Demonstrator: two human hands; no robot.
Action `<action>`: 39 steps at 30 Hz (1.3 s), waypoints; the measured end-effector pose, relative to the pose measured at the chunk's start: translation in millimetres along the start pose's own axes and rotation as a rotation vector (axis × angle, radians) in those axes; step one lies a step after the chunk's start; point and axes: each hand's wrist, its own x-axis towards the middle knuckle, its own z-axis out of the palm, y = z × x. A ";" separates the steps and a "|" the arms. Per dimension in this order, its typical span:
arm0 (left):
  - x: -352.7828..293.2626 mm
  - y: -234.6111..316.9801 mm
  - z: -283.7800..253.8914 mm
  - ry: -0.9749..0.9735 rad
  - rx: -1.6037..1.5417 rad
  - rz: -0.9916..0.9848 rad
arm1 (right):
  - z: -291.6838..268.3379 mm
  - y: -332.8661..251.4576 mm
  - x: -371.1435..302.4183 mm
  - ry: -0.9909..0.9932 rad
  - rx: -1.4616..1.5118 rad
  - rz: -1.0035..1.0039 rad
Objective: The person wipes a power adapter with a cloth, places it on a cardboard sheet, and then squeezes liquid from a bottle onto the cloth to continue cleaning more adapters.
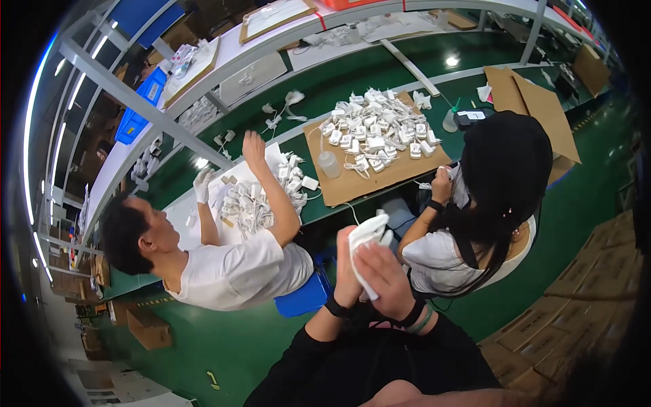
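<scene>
Both hands are raised in front of the person's chest, working a white cloth (367, 237) between them. The left hand (347, 268) is curled behind the cloth, its fingers closed on the fabric's back. The right hand (383, 278) lies over the front, fingers bent and pressing the cloth against the left palm. The cloth sits above the dark lap, near the edge of the green desk (352, 74), where a cardboard sheet (352, 186) carries white chargers (376, 132).

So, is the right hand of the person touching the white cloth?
Touching. The head view shows the right hand laid flat against the white cloth, with no gap; the left hand grips it too.
</scene>
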 end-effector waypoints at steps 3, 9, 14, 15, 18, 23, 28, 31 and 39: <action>-13.9 -5.6 3.2 -0.005 -0.097 -0.077 | -13.1 -3.3 14.6 0.031 0.015 0.100; -32.5 -10.2 0.6 -0.040 -0.085 -0.086 | -1.1 -11.9 -17.5 0.001 0.010 0.036; -35.7 -40.1 -40.2 -0.538 -0.853 -0.143 | -17.4 -10.4 -9.6 0.168 0.415 0.376; -37.3 -42.4 -41.0 -0.538 -0.852 -0.141 | -14.3 -7.1 -14.6 0.271 0.799 0.547; -43.4 -25.1 -25.5 -0.374 -0.713 -0.097 | -9.3 -17.8 -30.1 0.284 0.919 0.520; -59.8 -40.3 6.1 0.191 0.052 0.069 | -10.6 -23.4 -35.9 0.017 0.072 0.075; -65.1 -39.5 -9.4 -0.149 -0.322 -0.071 | -10.8 7.8 -39.0 0.169 0.521 0.475; -60.1 -32.8 -12.3 -0.461 -0.850 -0.083 | -13.5 3.2 -47.4 0.344 0.960 0.681; -70.3 -10.8 -24.6 -0.182 -0.197 -0.097 | -20.4 -28.0 -62.1 0.463 0.886 0.540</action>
